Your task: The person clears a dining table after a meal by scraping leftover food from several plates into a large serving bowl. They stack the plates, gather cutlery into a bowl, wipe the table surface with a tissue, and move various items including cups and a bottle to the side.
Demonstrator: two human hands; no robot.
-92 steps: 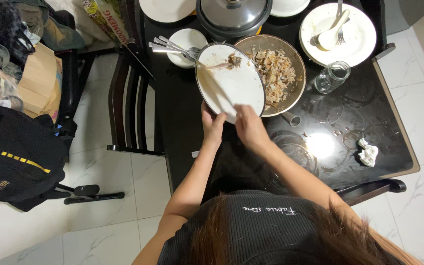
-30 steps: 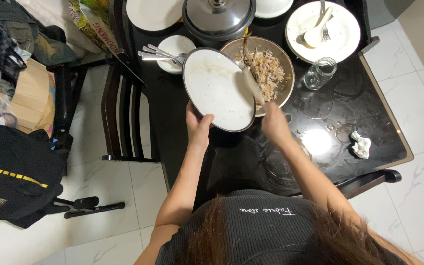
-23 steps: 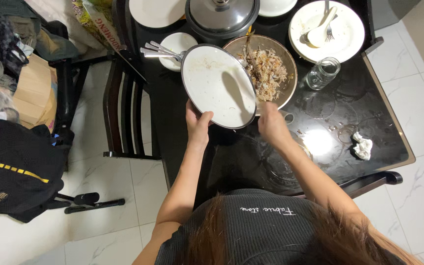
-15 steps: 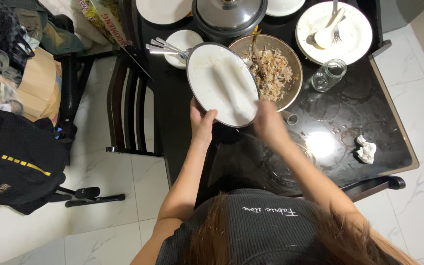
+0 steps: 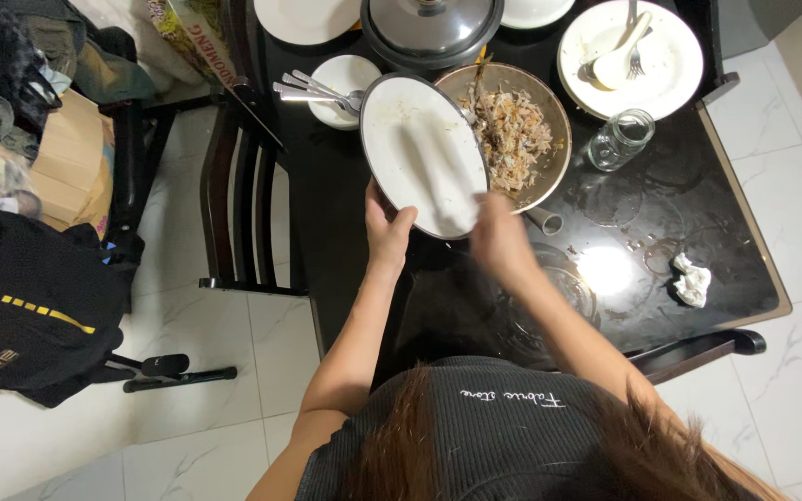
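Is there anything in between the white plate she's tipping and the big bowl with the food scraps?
Nothing visible is in between. The left hand holds the white plate tilted, and its far edge overlaps the rim of the scrap bowl directly. The right hand sweeps a blurred utensil across the plate. The glass jar stands off to the side.

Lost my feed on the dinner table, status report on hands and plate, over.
Left hand grips tilted white plate by near rim. Right hand blurred, utensil across plate. Plate over scraps bowl; glass jar stands clear.
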